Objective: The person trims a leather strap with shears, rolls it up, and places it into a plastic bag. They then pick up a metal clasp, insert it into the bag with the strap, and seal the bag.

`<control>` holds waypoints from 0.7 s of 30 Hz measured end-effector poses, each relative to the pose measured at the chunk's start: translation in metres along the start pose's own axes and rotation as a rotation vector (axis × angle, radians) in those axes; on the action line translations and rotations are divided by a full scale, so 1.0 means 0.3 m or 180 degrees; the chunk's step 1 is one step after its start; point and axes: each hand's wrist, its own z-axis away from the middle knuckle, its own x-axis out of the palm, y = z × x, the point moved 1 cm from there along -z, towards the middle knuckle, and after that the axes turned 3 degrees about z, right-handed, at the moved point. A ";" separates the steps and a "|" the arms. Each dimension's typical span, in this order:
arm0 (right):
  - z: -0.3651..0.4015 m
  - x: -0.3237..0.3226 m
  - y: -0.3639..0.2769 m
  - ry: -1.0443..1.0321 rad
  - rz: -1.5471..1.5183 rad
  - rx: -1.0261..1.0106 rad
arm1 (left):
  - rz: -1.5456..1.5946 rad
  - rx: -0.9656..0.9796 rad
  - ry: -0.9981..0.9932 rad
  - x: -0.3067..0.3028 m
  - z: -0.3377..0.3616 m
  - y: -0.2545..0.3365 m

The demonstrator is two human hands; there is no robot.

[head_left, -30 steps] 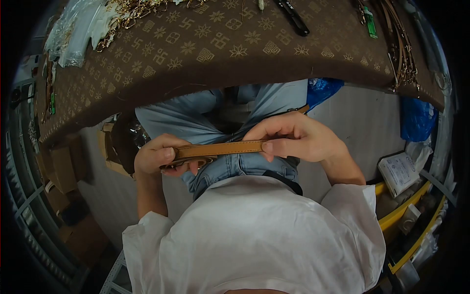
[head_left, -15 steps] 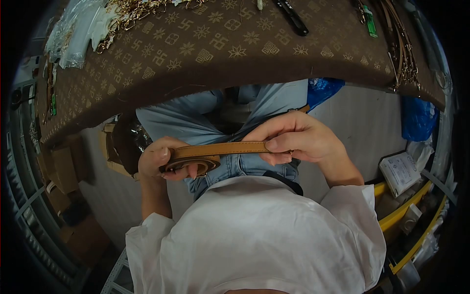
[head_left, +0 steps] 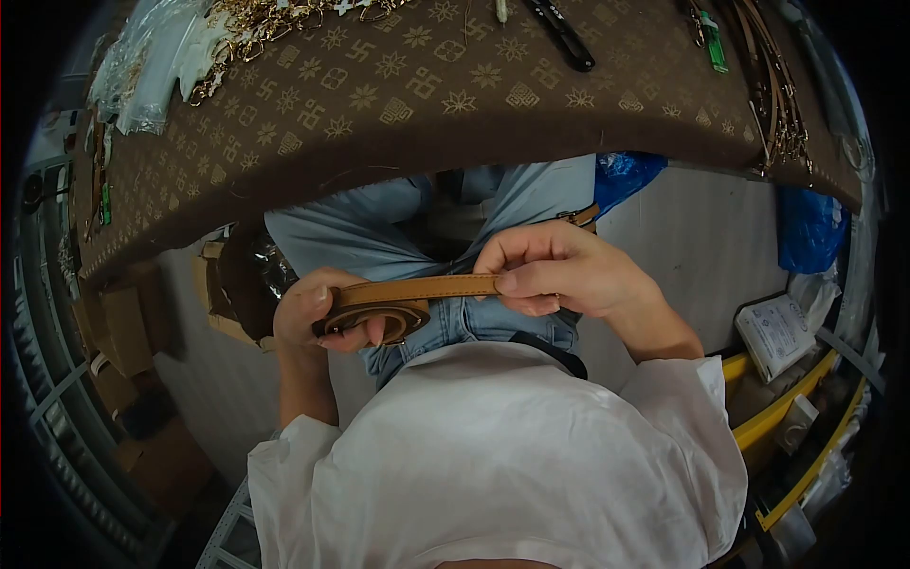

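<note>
A tan leather strap [head_left: 417, 287] with stitched edges stretches between my hands above my lap. Its left part is wound into a loose coil, and my left hand [head_left: 318, 308] is closed around that coil. My right hand [head_left: 578, 270] pinches the straight length between thumb and fingers, to the right of the coil. Past the right fingers, a strap end with a buckle [head_left: 578, 216] shows over my thigh; part of the strap is hidden behind the hand.
A table under brown patterned cloth [head_left: 379, 123] lies ahead. On it are gold chains [head_left: 256, 28], plastic bags [head_left: 156, 66], a black-handled tool [head_left: 564, 38], a green lighter [head_left: 713, 43] and several thin straps [head_left: 773, 85]. Cardboard boxes [head_left: 123, 322] stand left, a yellow rack [head_left: 773, 417] right.
My right hand has slid left along the strap, nearer the coil. The buckle end now shows more beyond it. My left hand has shifted very slightly right.
</note>
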 end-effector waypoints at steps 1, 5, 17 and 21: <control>0.000 -0.004 0.002 0.0001 -0.0001 0.0002 | 0.0003 0.0000 0.0000 0.001 0.000 -0.001; 0.003 -0.007 -0.002 -0.0039 -0.0210 -0.0011 | -0.0036 0.0077 0.0098 0.011 -0.003 -0.002; 0.004 -0.006 -0.002 -0.0078 -0.0370 -0.0035 | 0.0101 0.0275 0.0212 0.010 0.002 -0.019; 0.000 -0.001 -0.003 0.0164 -0.0267 0.0073 | 0.0156 0.0372 0.0246 0.018 -0.002 -0.024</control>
